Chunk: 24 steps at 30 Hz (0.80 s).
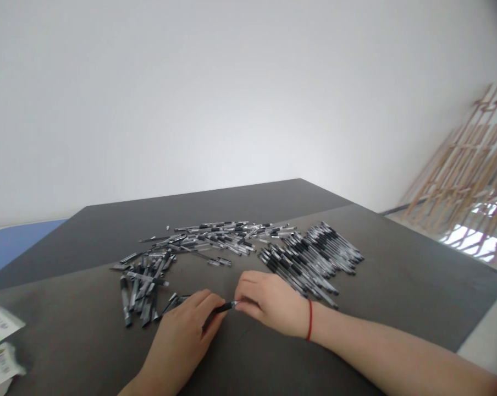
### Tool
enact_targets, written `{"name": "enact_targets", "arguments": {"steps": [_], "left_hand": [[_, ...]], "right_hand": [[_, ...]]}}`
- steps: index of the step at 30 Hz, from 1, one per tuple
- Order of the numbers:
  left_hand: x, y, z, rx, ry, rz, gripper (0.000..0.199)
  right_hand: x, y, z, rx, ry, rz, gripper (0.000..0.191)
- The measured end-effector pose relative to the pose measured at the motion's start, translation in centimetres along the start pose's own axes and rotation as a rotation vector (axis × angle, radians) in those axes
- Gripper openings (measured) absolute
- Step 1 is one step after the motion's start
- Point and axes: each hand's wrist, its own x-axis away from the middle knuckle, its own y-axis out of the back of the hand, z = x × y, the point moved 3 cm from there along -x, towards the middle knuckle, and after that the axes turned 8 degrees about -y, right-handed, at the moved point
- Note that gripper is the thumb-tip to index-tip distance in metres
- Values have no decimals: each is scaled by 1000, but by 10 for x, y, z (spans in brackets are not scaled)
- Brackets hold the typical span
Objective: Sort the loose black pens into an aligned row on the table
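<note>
Near the front of the dark table (257, 363), my left hand (186, 335) is closed around the black grip of a pen (225, 308). The fingertips of my right hand (269, 302), with a red string at the wrist, pinch the pen's other end. Just behind my right hand lies a row of clear pens with black grips (302, 264), side by side and slanted. Loose pen parts (215, 237) are scattered in an arc behind the hands. A heap of black and clear parts (143, 286) lies beyond my left hand.
Green and white packets (1, 324) with barcodes lie at the table's left front edge. A pale wall (232, 99) rises behind the table. Wooden racks (471, 159) stand on the floor at the right. A blue surface (20, 242) shows past the left edge.
</note>
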Motion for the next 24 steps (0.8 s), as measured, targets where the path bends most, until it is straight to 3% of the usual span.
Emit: {"name": "enact_targets", "arguments": {"steps": [6, 10, 12, 14, 20, 24], "left_hand": [[0, -2, 6, -17, -16, -23, 13], [0, -2, 12, 17, 38, -5, 12], [0, -3, 15, 32, 61, -8, 12], [0, -4, 18, 47, 67, -3, 13], [-3, -5, 16, 70, 81, 24, 13], [-3, -2, 12, 80, 77, 12, 12]], "right_hand": [[0, -5, 1, -19, -45, 2, 14], [-10, 11, -14, -32, -90, -46, 17], [-21, 25, -35, 71, -186, -48, 20], [-33, 39, -68, 263, -355, 34, 20], [-53, 80, -168, 463, -642, 104, 20], [-56, 84, -199, 522, -716, 209, 28]]}}
